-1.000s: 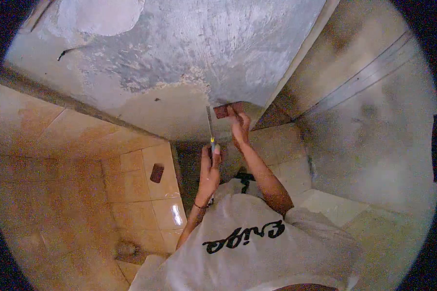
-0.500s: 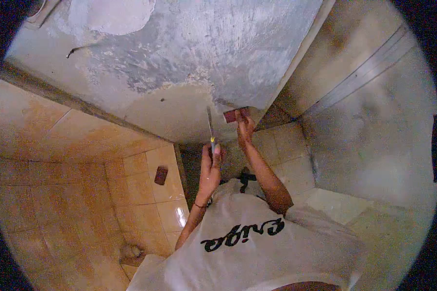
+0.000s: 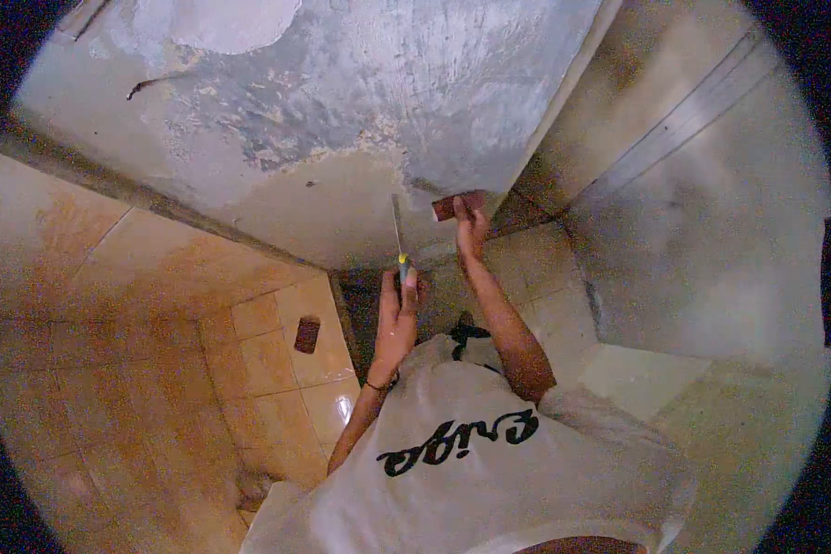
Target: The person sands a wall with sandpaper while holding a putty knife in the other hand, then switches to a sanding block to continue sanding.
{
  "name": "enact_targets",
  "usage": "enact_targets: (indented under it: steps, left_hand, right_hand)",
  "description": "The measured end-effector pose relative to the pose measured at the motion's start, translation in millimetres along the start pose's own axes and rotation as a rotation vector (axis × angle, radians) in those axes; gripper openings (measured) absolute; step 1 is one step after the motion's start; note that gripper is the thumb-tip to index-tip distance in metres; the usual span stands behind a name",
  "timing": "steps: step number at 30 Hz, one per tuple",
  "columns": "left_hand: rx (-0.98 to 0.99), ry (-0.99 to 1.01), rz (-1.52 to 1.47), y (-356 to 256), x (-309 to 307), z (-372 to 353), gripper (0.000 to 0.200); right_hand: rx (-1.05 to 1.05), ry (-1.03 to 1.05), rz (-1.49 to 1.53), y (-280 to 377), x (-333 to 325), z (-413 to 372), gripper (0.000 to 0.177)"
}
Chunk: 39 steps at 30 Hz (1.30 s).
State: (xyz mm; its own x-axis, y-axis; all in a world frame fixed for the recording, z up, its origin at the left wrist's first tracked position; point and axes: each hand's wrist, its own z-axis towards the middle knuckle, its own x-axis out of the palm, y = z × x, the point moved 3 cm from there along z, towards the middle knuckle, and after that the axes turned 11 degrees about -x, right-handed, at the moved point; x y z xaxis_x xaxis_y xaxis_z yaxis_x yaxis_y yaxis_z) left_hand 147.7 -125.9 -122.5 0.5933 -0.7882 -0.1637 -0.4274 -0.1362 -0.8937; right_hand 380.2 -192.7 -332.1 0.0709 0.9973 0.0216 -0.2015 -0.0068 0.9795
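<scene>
My right hand [image 3: 471, 231] grips a folded reddish-brown piece of sandpaper [image 3: 446, 208] with a pale edge, held at the lower right of the patchy wall [image 3: 342, 203]. To its left, my left hand [image 3: 398, 319] is closed around the grey handle of a putty knife [image 3: 399, 229]. A yellow band marks where the handle meets the thin metal blade, which appears nearly edge-on and points up along the wall. Bare grey plaster spreads above both hands, with a ragged edge of peeling paint just over the blade tip.
On the orange tiled ledge [image 3: 277, 360] at left lies another reddish-brown piece [image 3: 307, 334]. A short dark wire [image 3: 143, 90] sticks out of the wall at upper left. A pale smooth panel [image 3: 702, 212] stands to the right, beyond the wall's edge.
My right hand has shifted slightly up and to the right with the sandpaper. My left hand keeps its hold on the putty knife, with little movement.
</scene>
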Motion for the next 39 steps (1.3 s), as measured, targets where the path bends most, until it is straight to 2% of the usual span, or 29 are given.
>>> enact_targets:
  steps: [1,3,4,6,8,9,10,12,13,15,18,19,21,22,24,27,30,33,35,37,39]
  left_hand:
    - [0.013,0.035,0.015,4.4,-0.3,4.5,0.052]
    - [0.032,0.072,0.027,9.0,1.4,10.8,0.053]
    - [0.039,0.094,0.012,10.1,2.8,12.3,0.053]
    - [0.041,0.117,-0.003,15.8,4.6,14.7,0.054]
    - [0.149,0.017,0.15,22.6,3.1,18.2,0.056]
    - [0.145,0.022,0.153,32.5,4.6,25.3,0.056]
    - [0.13,0.038,0.089,43.3,7.1,33.0,0.057]
    - [0.111,0.056,0.027,51.5,9.5,34.6,0.058]
    - [0.1,0.077,0.015,46.8,10.4,33.1,0.056]
    - [0.088,0.084,-0.001,34.4,11.6,27.7,0.055]
    - [0.137,0.112,-0.018,21.5,15.1,21.7,0.05]
    - [0.138,0.1,-0.014,22.3,15.8,22.7,0.046]
    - [0.142,0.09,-0.007,21.8,20.7,16.7,0.042]
    - [0.122,0.08,-0.087,22.5,23.9,15.3,0.04]
    - [0.093,0.065,-0.171,22.6,27.3,15.2,0.038]
    - [0.05,0.052,-0.072,18.2,21.8,13.0,0.049]
    - [0.041,0.071,0.012,21.5,23.7,14.8,0.052]
    - [0.071,0.083,-0.01,23.7,27.3,22.3,0.057]
    - [-0.003,0.036,-0.08,15.1,30.8,12.1,0.063]
    - [-0.009,0.003,-0.028,15.8,32.5,9.0,0.066]
    - [-0.013,-0.022,0.018,11.0,36.7,4.7,0.07]
  right_hand:
    - [-0.004,-0.008,-0.004,-17.3,-6.4,4.1,0.052]
    - [0.01,0.224,-0.372,-48.5,-14.3,16.2,0.055]
    - [0.003,0.22,-0.375,-29.5,-9.8,17.7,0.055]
    - [-0.103,-0.122,0.051,26.7,-2.7,8.2,0.054]
    - [-0.047,-0.062,0.055,23.3,-9.2,8.9,0.047]
    - [0.004,0.0,0.063,19.4,-11.4,11.0,0.042]
    - [0.008,-0.004,0.058,17.3,-15.7,10.9,0.042]
    - [0.153,-0.009,0.069,6.2,-22.0,10.8,0.042]
    - [0.15,-0.006,0.071,2.8,-20.9,19.2,0.042]
    - [-0.055,-0.127,0.029,5.3,-21.5,33.2,0.049]
    - [-0.104,-0.096,0.062,0.4,-25.1,32.3,0.049]
    - [-0.109,-0.105,0.065,-4.6,-25.0,32.0,0.049]
    - [-0.004,-0.176,-0.166,-15.7,-28.8,26.1,0.052]
    - [-0.008,-0.175,-0.168,-0.9,-33.5,30.7,0.052]
    - [-0.011,-0.054,0.084,27.4,-38.3,38.9,0.047]
    - [0.054,-0.019,0.125,44.3,-41.9,34.2,0.052]
    - [0.132,-0.132,0.209,-68.1,-36.1,33.8,0.05]
    - [0.039,-0.071,0.32,48.3,-36.9,32.8,0.043]
    - [0.03,-0.057,0.312,29.6,-37.1,33.0,0.043]
    - [0.01,-0.059,0.3,11.6,-37.3,32.2,0.044]
    - [0.185,-0.123,0.327,-0.2,-37.3,28.9,0.044]
